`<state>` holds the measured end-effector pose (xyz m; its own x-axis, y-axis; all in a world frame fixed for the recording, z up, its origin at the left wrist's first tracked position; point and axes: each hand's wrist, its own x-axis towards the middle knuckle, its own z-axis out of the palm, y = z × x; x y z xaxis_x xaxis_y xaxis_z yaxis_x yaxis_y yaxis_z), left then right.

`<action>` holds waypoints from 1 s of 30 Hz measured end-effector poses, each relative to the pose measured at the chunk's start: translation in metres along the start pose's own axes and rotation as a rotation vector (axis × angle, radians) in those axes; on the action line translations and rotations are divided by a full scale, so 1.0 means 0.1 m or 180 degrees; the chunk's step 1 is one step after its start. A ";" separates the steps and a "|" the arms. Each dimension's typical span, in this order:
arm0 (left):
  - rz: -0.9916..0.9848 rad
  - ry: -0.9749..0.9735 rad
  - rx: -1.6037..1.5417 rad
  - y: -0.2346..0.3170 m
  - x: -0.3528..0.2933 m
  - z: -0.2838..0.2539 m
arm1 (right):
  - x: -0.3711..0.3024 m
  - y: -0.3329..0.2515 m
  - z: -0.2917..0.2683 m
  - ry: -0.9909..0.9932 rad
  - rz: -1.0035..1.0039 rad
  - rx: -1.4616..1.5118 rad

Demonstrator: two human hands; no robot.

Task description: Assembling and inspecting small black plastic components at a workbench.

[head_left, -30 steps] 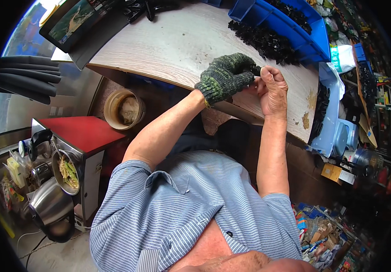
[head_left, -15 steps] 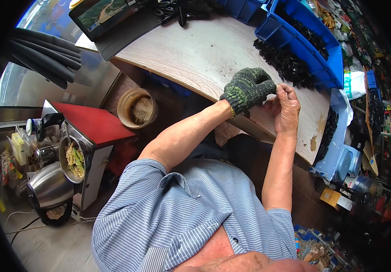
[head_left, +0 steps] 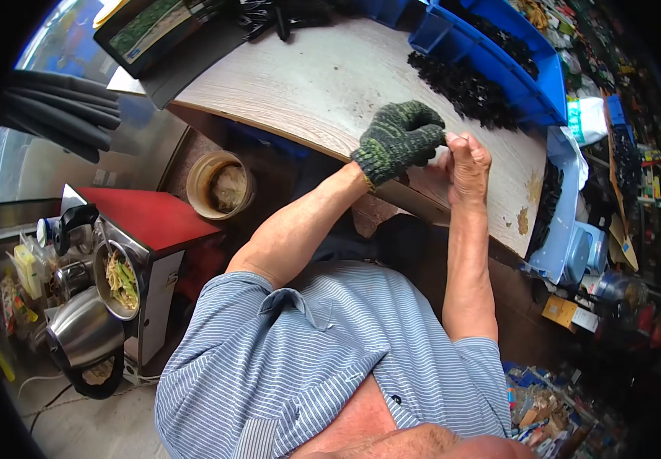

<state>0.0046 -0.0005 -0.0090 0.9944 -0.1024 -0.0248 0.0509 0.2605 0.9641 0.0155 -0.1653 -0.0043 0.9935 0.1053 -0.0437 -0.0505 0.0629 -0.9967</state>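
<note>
1. Nearest is the striped shirt, both forearms rising from it toward the table.
2. At the table's near edge the left hand, in a dark knit glove, is curled nearly into a fist, fingertips meeting those of the right hand.
3. The bare right hand is closed too, thumb and fingers pinched against the glove (whatever small piece sits between them is hidden, so I cannot tell what they grip).
4. Just beyond the hands lies a pile of black parts, spilling from a blue bin.
5. Left, below the table, stand a brown tub, a red stand and a kettle.
</note>
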 end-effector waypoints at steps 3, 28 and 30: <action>0.0112 -0.0251 0.0032 -0.01 0.00 -0.05 | 0.03 0.11 -0.02 0.0012 -0.0144 0.0220; 0.0779 0.0139 0.0690 -0.25 0.03 0.04 | 0.55 -0.11 -0.31 0.1177 0.0624 -0.0813; 0.0850 0.0138 0.0808 -0.26 0.03 0.03 | 0.58 -0.12 -0.25 0.1157 0.0596 -0.1356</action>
<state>0.0064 -0.0102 -0.0336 0.9728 -0.0207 0.2306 -0.2300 0.0257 0.9728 0.0765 -0.1846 0.0033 0.9466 -0.2756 -0.1671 -0.2577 -0.3359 -0.9060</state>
